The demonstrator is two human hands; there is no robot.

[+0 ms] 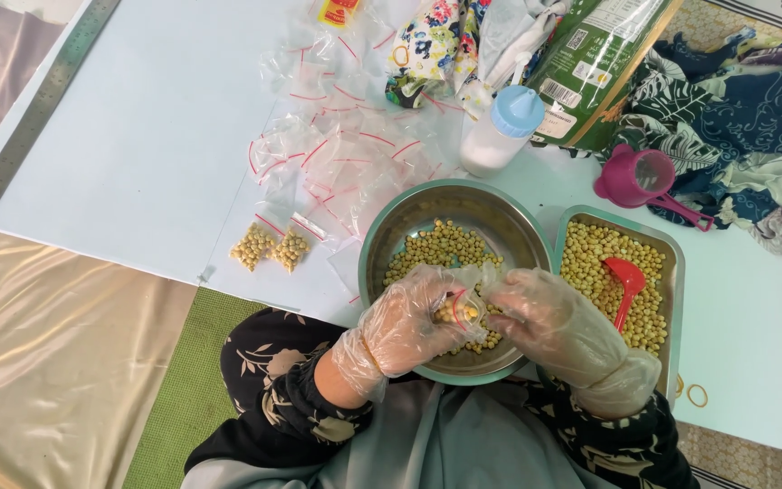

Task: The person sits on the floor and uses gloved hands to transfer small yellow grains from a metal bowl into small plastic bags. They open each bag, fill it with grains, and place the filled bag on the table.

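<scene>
Over the steel bowl (409,217), your gloved left hand (409,321) and right hand (549,317) both pinch one small clear bag (465,306) (holding yellow beans); red scoop (626,281) lies right of the bowl.

Clear plastic gloves cover both hands (491,317); dark floral sleeves (305,394).

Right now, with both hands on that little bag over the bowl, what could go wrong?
The small bag looks open between the left hand and right hand; tilted, its beans may spill, though probably into the round bowl. Loose plastic gloves could slip. The two filled bags lie near the board's edge.
</scene>
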